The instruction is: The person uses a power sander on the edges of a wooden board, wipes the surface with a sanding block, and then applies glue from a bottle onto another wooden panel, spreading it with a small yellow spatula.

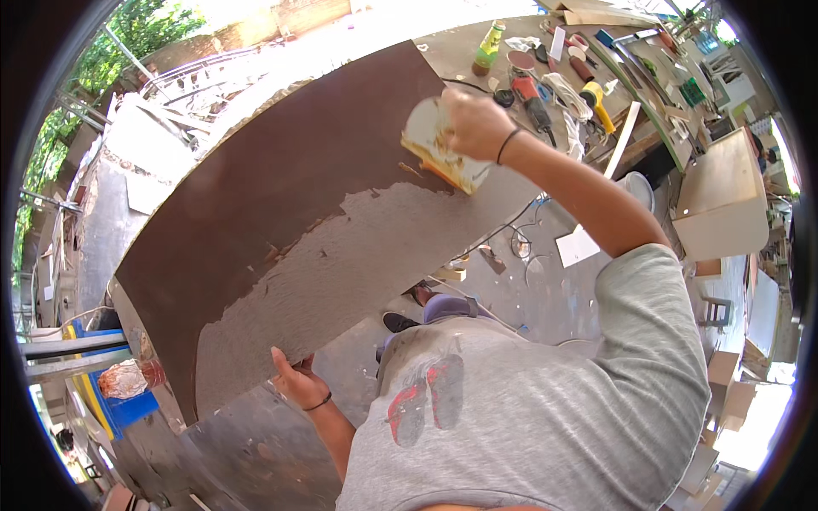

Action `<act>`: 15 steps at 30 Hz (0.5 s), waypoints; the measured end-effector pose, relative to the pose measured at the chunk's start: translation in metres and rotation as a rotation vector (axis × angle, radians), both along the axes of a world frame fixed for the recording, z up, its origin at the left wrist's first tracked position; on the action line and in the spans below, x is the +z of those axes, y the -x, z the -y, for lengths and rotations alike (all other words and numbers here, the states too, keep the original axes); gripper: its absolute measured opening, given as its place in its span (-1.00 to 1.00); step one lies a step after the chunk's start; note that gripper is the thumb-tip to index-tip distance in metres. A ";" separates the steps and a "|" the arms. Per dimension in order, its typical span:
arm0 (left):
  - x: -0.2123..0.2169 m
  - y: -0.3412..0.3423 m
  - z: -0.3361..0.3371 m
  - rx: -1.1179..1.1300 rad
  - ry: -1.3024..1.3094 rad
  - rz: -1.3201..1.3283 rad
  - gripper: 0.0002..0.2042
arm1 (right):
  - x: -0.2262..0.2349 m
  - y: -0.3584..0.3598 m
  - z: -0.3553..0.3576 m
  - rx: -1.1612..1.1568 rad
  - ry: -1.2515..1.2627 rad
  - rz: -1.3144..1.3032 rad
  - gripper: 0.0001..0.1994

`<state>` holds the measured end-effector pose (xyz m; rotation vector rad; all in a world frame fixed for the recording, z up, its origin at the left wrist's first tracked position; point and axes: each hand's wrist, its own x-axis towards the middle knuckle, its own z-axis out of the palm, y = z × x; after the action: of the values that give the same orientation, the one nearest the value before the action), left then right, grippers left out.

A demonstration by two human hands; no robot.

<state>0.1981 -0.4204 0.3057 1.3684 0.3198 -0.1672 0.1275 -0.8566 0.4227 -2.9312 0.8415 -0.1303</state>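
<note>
A large dark brown sheet [298, 153] lies across the view, and a paler grey-brown layer with fine ridges [341, 264] covers its near side. Above its far right part, my right hand [477, 123] grips a whitish scraper [420, 128] with a rounded back. Yellow-orange residue cakes the scraper's straight edge, which rests on the sheet by the border of the paler layer. At the near edge of the sheet is my left hand [302, 383], thumb up along the rim and fingers curled at the edge, partly hidden. Dark bands circle both wrists.
To the far right, a bench carries a green-yellow bottle [488, 48], a red-grey power tool [532, 98], a yellow tool [596, 104] and white cord [567, 94]. A crusted container [123, 380] stands at the left. Cables and scraps lie on the floor [545, 298].
</note>
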 end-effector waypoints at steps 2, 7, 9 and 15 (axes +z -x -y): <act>0.001 0.001 0.004 -0.004 0.001 0.022 -0.64 | -0.014 0.015 0.005 -0.006 -0.023 -0.002 -0.52; -0.005 -0.001 0.003 -0.054 0.048 -0.008 -0.66 | -0.007 0.093 0.098 -0.379 0.077 -0.026 -0.47; -0.004 -0.001 0.001 -0.053 0.077 0.013 -0.66 | 0.012 0.101 0.108 -0.402 0.144 -0.003 -0.43; 0.000 -0.002 -0.006 -0.079 -0.032 -0.035 -0.63 | 0.053 0.032 0.059 0.057 -0.395 0.557 -0.66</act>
<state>0.2000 -0.4143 0.3060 1.4119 0.2992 -0.2525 0.0953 -0.9161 0.4755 -2.3605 0.6062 -0.6561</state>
